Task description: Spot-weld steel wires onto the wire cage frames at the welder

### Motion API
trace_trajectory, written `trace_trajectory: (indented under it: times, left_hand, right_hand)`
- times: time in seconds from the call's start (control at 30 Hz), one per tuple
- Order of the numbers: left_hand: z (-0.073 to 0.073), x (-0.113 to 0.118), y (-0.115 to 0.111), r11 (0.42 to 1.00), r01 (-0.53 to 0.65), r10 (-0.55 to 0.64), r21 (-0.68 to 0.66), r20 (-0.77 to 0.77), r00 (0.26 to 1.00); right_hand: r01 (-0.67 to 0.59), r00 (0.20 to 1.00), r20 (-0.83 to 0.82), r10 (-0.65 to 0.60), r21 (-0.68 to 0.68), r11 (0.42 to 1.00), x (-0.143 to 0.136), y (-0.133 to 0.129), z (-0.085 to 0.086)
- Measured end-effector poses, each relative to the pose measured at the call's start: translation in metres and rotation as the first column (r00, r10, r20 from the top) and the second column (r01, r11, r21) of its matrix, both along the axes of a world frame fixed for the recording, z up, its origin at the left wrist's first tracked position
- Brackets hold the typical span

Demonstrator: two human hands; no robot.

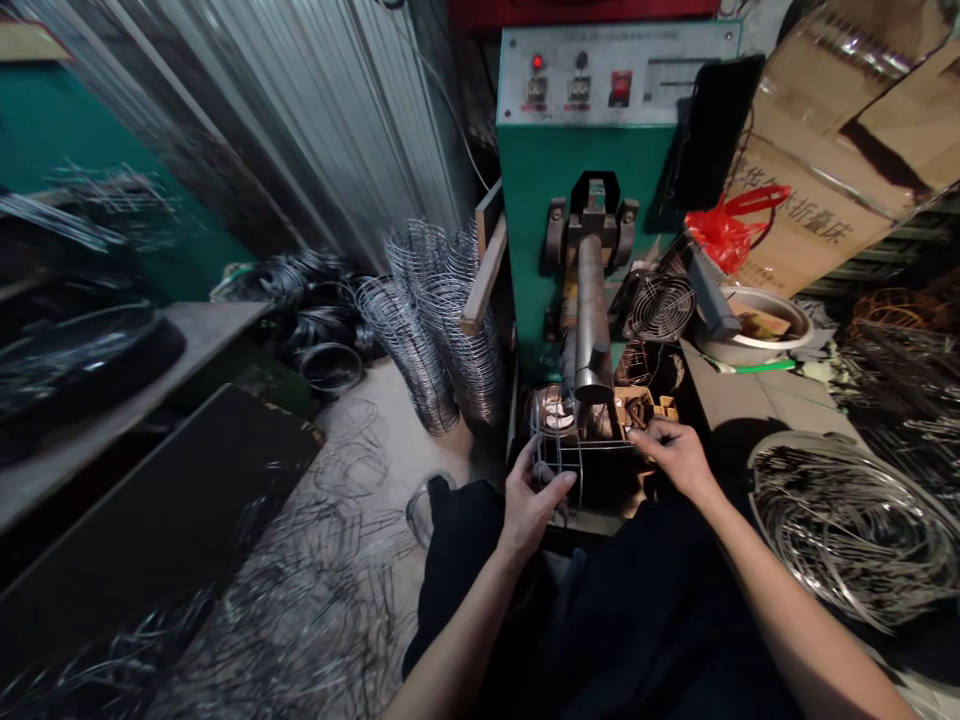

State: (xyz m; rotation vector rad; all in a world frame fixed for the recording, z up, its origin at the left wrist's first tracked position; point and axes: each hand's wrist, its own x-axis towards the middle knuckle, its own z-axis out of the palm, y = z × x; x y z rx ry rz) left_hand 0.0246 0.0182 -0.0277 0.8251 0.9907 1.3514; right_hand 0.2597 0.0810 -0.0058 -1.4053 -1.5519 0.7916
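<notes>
Between the thumb and fingers of the left hand (532,500) sat a wire frame (582,472), gripped at its near side and just below the machine's metal arm (592,310). Ahead and to the right of it, the right hand (673,455) had its fingers curled in and its thumb and fingertip seemingly pinched on the end of a thin wire (607,444); whether that wire was joined to the frame could not be told. The frame already had bent sides and crossing bars, so its shape looked largely made, though it had not been set down.

Beyond both hands stood the green machine (536,200), its red lamp (537,62) lit. Forward and left of the left hand, tall stacks of wire pieces (409,340) looked shaped and gathered. Loose wire pieces (352,570) were strewn over the floor (390,375) farther left. Right of the right hand, a round pan (756,470) held many loose wires (855,520), which by their look were unassembled. Past that lay a white bowl (750,352) and a red bag (724,240).
</notes>
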Motion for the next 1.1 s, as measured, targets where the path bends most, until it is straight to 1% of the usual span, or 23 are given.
trace_trajectory:
  times: [0.17, 0.47, 0.77, 0.93, 1.0, 1.1]
  left_hand:
    - [0.0, 0.002, 0.006, 1.0, 0.001, -0.001, -0.004, 0.016, 1.0]
    - [0.002, 0.003, 0.013, 1.0, -0.005, 0.006, -0.02, 0.01, 1.0]
    - [0.0, 0.003, 0.021, 1.0, 0.016, -0.016, 0.013, 0.008, 1.0]
    - [0.003, 0.004, 0.023, 0.999, -0.01, 0.011, -0.031, 0.034, 0.999]
    - [0.006, 0.003, 0.024, 0.999, -0.014, 0.015, -0.041, 0.016, 1.0]
    - [0.012, 0.0, 0.021, 0.999, -0.009, 0.006, -0.041, -0.079, 0.997]
  right_hand:
    - [0.003, 1.0, -0.008, -0.003, -0.012, 1.0, 0.0, 0.005, 0.002]
    - [0.007, 1.0, 0.001, -0.007, -0.007, 1.0, -0.001, 0.011, 0.011]
    - [0.013, 0.999, 0.033, -0.013, -0.001, 1.0, 0.003, 0.018, 0.007]
    - [0.007, 0.999, 0.032, -0.007, 0.013, 1.0, 0.005, 0.02, 0.008]
    - [0.015, 0.999, 0.037, -0.016, 0.016, 1.0, 0.003, 0.021, 0.009]
    - [0.048, 0.996, 0.069, -0.053, 0.06, 0.997, -0.003, 0.018, 0.009]
